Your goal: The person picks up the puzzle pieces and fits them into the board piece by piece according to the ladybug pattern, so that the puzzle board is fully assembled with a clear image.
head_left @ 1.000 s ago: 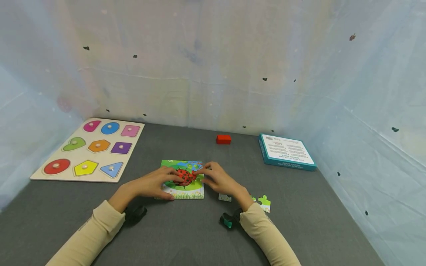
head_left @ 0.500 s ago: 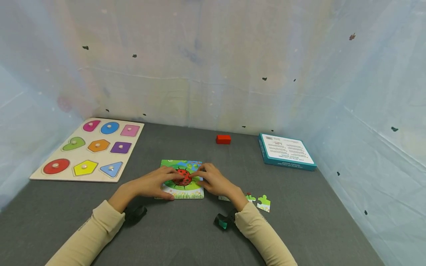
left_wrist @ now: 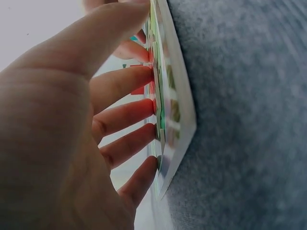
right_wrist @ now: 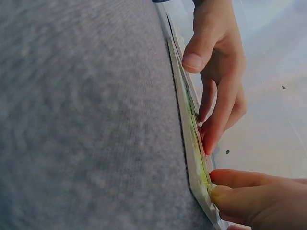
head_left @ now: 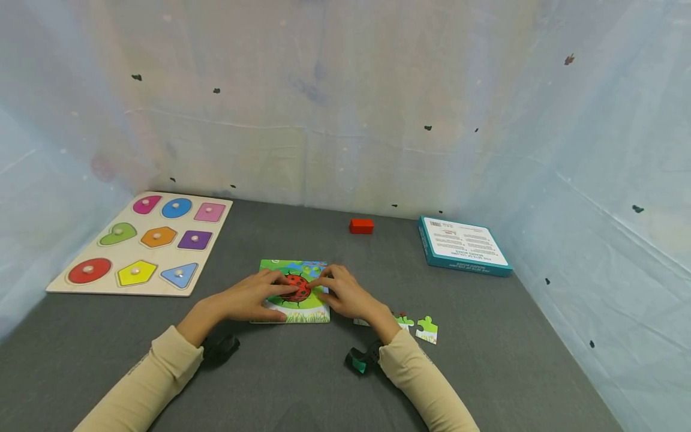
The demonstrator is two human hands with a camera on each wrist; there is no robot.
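A small jigsaw puzzle [head_left: 310, 315] with a red ladybug on green grass lies in a shallow white-edged tray [left_wrist: 187, 115] on the table. My left hand [head_left: 251, 298] spreads over its left side, straight fingertips pressing the picture and thumb by the front edge. From the right, my right hand [head_left: 348, 293] reaches in, index finger and thumb on a piece at the ladybug's right end, mostly hidden beneath them. The right wrist view shows those two fingertips [right_wrist: 221, 193] close together at the puzzle's surface. Loose puzzle pieces [head_left: 427, 330] lie right of the tray, some partly behind the right wrist.
At the left lies a wooden shape board [head_left: 183, 287] with knobbed coloured shapes. A red block [head_left: 361, 226] sits behind the puzzle, and a teal box [head_left: 465, 243] lies at the back right. Pale sheeting [head_left: 345, 120] encloses the grey table [head_left: 302, 378].
My right hand has slid slightly left with the piece, bringing it up against the ladybug's body, then stayed there. The left hand has held its place, its thumb shifting slightly right.
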